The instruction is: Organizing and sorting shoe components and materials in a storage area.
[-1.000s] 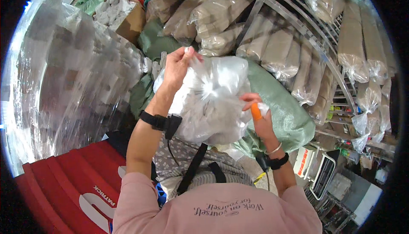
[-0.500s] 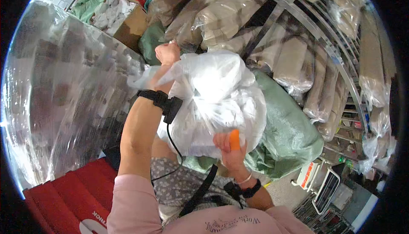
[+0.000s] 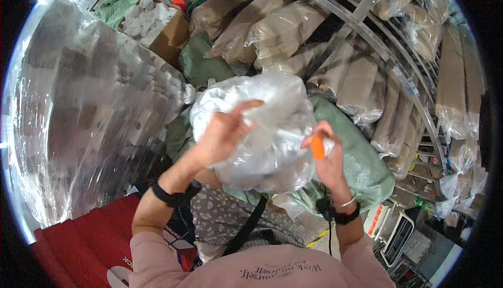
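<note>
A bulging, clear plastic bag (image 3: 275,154) with white contents sits in front of me, in the middle of the head view, its film loose and shiny on top. Over its left side hovers my left hand (image 3: 222,136), slightly blurred, fingers apart with the index finger stretched out; nothing shows in it. At the bag's right edge is my right hand (image 3: 329,165), closed around a small orange tool (image 3: 317,148) with a whitish part beside it. Its exact kind is hard to make out. Whether the right fingertips also touch the film cannot be told.
A green woven sack (image 3: 361,157) lies right of and beneath the bag. Stacked boxes in stretch wrap (image 3: 99,104) rise at left. Metal racks hold brown rolls in plastic (image 3: 361,86). A cardboard box (image 3: 170,39) with white items stands at far left; red padding (image 3: 78,246) is near left.
My left hand has come back from beyond the bag to over its left part, fingers opening out. My right hand has moved up and right with the orange tool. The bag's top has flattened.
</note>
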Tool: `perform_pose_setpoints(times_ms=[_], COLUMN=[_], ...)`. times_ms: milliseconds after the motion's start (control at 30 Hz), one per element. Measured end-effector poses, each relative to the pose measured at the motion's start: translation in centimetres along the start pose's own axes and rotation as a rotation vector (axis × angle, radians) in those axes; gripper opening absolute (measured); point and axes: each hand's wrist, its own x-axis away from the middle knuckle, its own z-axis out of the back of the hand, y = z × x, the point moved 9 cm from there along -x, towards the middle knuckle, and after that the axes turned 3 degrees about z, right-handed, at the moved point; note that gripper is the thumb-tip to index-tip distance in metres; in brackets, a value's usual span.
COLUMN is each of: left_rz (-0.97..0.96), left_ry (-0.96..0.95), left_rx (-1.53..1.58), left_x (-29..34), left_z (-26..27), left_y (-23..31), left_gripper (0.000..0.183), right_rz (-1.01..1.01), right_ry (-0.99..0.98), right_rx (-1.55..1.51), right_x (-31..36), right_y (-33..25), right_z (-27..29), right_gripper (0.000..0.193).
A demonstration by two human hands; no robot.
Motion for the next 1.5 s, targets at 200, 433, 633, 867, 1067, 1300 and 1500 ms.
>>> perform_pose_setpoints(times_ms=[200, 433, 633, 867, 1067, 1300, 1500], left_rz=[-0.185, -0.014, 0.392, 0.190, -0.018, -0.153, -0.362], left_ry=[-0.097, -0.183, -0.043, 0.332, -0.189, -0.317, 0.038], left_rx=[-0.164, 0.086, 0.654, 1.005, 0.758, 0.492, -0.773], left_x=[-0.3, -1.7, -1.5, -2.0, -1.0, -0.7, -1.0], left_z=[-3.9, -3.1, -2.5, 1.9, -5.0, -5.6, -1.3], left_y=[0.0, -1.7, -4.3, -3.5, 0.4, 2.4, -3.1], left_gripper=[0.017, 0.014, 0.028, 0.031, 0.035, 0.042, 0.039], right_rz=[0.244, 0.081, 0.211, -0.100, 0.225, 0.186, -0.053], right_ry=[-0.151, -0.037, -0.235, 0.072, 0.066, 0.038, -0.145], right_rx=[-0.154, -0.522, -0.060, -0.689, -0.101, -0.028, -0.267], right_x=[-4.5, 0.1, -1.0, -2.3, -2.0, -1.3, -3.5], right_y=[-3.4, 6.1, 6.1, 8.2, 6.1, 6.8, 7.3], right_z=[-5.5, -7.8, -9.4, -8.4, -10.5, -10.3, -9.3], right_gripper=[0.024, 0.036, 0.021, 0.047, 0.048, 0.035, 0.018])
